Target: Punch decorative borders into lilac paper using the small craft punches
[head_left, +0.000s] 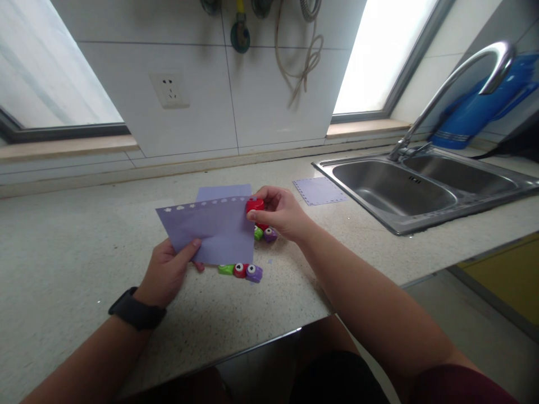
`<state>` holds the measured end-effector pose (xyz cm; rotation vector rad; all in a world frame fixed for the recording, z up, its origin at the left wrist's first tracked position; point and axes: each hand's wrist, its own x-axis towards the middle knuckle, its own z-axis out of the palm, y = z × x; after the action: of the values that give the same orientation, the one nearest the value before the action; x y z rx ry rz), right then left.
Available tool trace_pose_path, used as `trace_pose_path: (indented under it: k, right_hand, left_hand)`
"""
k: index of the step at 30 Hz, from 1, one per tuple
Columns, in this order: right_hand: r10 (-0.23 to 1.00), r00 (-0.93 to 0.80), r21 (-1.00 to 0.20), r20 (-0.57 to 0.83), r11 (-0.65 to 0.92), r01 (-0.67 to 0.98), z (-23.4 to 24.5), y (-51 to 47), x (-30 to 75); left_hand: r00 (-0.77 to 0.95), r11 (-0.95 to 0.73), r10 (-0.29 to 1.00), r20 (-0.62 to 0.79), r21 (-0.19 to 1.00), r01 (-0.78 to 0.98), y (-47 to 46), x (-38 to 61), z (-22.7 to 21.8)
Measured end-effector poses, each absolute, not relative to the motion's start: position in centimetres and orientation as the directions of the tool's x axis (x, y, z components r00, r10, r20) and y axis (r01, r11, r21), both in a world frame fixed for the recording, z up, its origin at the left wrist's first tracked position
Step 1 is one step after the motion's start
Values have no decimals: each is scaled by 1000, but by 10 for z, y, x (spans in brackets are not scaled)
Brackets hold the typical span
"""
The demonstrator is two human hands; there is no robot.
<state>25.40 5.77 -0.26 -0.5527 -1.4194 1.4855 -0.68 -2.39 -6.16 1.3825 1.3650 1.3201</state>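
My left hand pinches the lower left corner of a purple paper sheet, held just above the counter. A row of small punched shapes runs along the sheet's top edge. My right hand is closed on a small red paper punch clamped at the sheet's upper right corner. A second purple sheet lies behind the held one. Small green, red and purple punches lie on the counter below the sheet, and more sit under my right hand.
A punched purple square lies near a steel double sink with a curved tap at the right. A blue container stands behind it. The speckled counter's front edge runs close to me. A wall socket sits on the tiles.
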Motion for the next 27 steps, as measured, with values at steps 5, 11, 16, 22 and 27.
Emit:
trace_pose_path:
  k: [5,11,16,22,27]
  right_hand:
    - [862,-403,-923,307,166,-348,-3,58,254]
    - [858,-380,-917,344,221,-331,-2,55,255]
    - [828,-349,-886,438,333,-323,1,52,256]
    - [726,-346,-803,595,512,-305,0,53,257]
    - [672,-361,-761,646,600,-246,-3,52,261]
  left_hand:
    - [-95,-128,985,143,980,151,-23,-10,-67]
    - [-82,-145,984,158,979,140,-22,-8,-62]
    - [-106,-162,976,191,959,234,-22,-2,-54]
    - [-197,-168,953,230,943,287,-20,-1,-55]
    - [-208,-147,953,219,938,315,-20,-3,-57]
